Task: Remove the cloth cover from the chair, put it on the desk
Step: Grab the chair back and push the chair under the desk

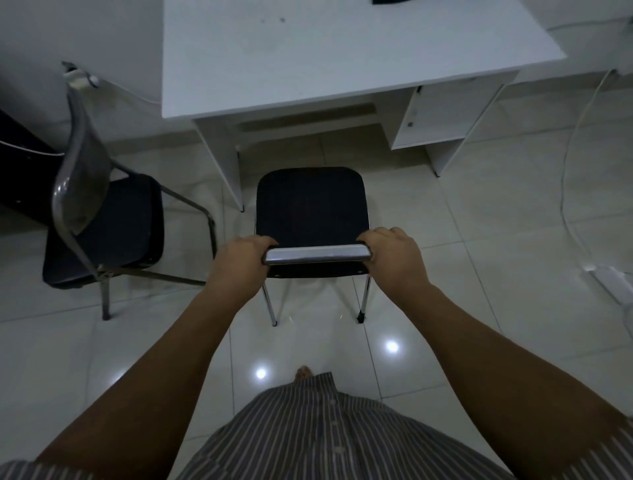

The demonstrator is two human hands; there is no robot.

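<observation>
Both hands grip the top of the backrest point(317, 255) of a black chair point(311, 205) that stands on the tiled floor point(462, 240) just near of a white desk point(342, 58). The left hand point(239, 263) is wrapped around the left end of the backrest's shiny top edge, fingers curled over to the seat side; the right hand point(394, 257) clasps the right end in the same way. What lies under the fingers is a smooth, light-reflecting rim, and I cannot tell whether any cloth cover is on it: the seat shows as a dark, matte surface and no separate fabric can be picked out. The chair faces the desk, its seat reaching toward the gap under the desktop, its chrome legs point(269, 305) planted on the tiles. To the left stands a second chair point(102, 219) with a glossy dark back and metal frame, turned sideways, well apart from the first. The desktop is mostly bare, with a dark object point(387, 1) cut off at its far edge. A white cable point(568, 164) trails down the floor on the right to a white power strip point(613, 277). At the near edge, a striped shirt point(308, 435) fills the bottom of the view.
</observation>
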